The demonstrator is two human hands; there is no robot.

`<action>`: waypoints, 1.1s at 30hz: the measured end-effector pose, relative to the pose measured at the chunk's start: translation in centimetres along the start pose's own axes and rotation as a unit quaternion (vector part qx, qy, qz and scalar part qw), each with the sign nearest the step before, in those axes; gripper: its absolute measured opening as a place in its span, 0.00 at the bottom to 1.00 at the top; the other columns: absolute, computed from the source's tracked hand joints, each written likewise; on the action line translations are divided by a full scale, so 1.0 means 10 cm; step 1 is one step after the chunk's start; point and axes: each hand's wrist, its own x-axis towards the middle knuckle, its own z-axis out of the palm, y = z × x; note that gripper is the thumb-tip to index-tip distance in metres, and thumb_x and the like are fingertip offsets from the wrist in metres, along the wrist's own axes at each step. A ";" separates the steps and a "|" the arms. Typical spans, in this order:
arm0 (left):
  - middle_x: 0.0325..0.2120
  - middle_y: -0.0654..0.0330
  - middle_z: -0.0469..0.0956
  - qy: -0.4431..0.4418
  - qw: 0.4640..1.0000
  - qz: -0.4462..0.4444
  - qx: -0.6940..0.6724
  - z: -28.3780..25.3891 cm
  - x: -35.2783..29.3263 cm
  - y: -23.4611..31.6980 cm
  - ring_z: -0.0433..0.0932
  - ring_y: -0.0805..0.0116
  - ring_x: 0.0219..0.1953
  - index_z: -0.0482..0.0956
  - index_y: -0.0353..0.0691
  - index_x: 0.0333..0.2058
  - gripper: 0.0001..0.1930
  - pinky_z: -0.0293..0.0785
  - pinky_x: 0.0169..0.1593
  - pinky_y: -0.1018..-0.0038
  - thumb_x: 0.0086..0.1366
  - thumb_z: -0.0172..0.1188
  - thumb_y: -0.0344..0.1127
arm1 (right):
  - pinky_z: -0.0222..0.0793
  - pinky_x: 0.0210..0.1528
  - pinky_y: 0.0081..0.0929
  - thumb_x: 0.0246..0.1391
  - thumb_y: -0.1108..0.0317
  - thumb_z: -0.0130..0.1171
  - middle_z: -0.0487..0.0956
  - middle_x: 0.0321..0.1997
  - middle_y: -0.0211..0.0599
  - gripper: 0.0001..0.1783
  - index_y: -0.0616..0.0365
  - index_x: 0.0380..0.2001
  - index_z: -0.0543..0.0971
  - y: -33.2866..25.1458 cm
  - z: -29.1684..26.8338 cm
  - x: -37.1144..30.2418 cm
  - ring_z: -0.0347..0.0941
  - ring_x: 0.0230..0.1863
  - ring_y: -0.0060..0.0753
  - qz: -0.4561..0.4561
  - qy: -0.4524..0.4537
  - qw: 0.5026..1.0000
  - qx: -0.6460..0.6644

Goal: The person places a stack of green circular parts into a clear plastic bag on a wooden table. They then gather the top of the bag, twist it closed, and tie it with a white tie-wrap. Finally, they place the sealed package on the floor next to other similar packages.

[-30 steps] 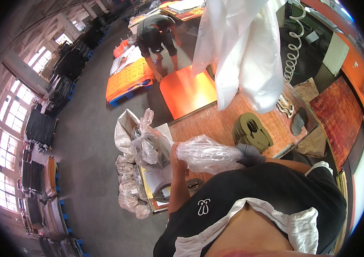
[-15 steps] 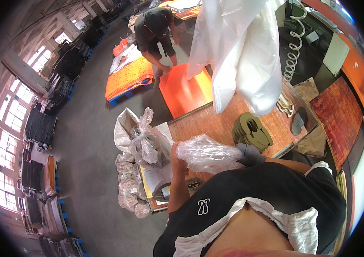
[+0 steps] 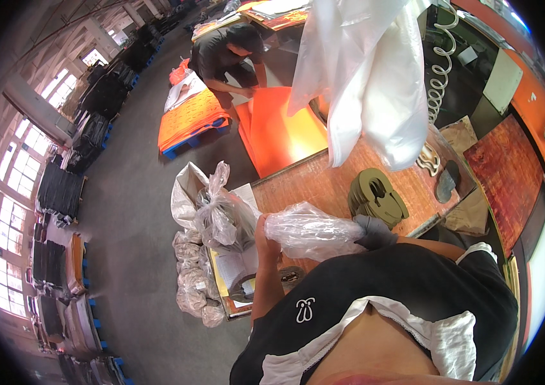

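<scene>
A crumpled clear plastic bag (image 3: 314,231) stretches between my two hands in front of my chest. At its left end, my bare left hand (image 3: 264,234) is closed round the plastic. My right hand (image 3: 377,232), in a grey glove, grips the other end. Just beyond the glove, a stack of olive-green foam cutouts (image 3: 378,197) with openings stands on the wooden table (image 3: 304,183). Whether anything lies inside the bag cannot be made out. Large translucent plastic sheets (image 3: 381,83) hang above the table's far side.
Left of the table sit a tied clear bag (image 3: 214,218) and several filled bags (image 3: 192,279). A dark sole-shaped piece (image 3: 447,181) lies at the table's right. Beyond, a co-worker (image 3: 227,54) bends over orange sheets (image 3: 279,128). A coiled white hose (image 3: 437,83) hangs at right.
The co-worker has bent lower, and an orange sheet's far edge has risen. The hanging plastic has swung slightly right. My hands and the bag have hardly moved.
</scene>
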 end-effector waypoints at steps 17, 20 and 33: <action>0.29 0.62 0.74 -0.013 1.000 0.010 0.016 -0.02 0.01 -0.05 0.71 0.74 0.33 0.71 0.35 0.34 0.07 0.67 0.39 0.78 0.59 0.51 0.30 | 0.66 0.29 0.35 0.39 0.67 0.64 0.74 0.24 0.43 0.12 0.55 0.26 0.72 0.02 0.03 -0.01 0.72 0.28 0.47 -0.010 0.009 0.999 0.040; 0.28 0.62 0.74 -0.016 1.000 0.010 0.001 -0.02 0.01 -0.06 0.71 0.74 0.33 0.72 0.35 0.34 0.06 0.68 0.39 0.78 0.59 0.51 0.30 | 0.66 0.29 0.35 0.39 0.67 0.64 0.73 0.23 0.43 0.12 0.55 0.26 0.72 0.02 0.03 -0.02 0.72 0.27 0.47 -0.015 0.015 0.998 0.052; 0.28 0.63 0.74 -0.007 1.000 0.003 0.004 0.00 0.01 -0.06 0.71 0.75 0.32 0.72 0.35 0.34 0.06 0.68 0.38 0.78 0.59 0.51 0.29 | 0.66 0.29 0.36 0.38 0.68 0.64 0.73 0.23 0.44 0.12 0.56 0.25 0.71 -0.02 0.02 -0.02 0.71 0.27 0.48 -0.014 0.009 0.999 0.045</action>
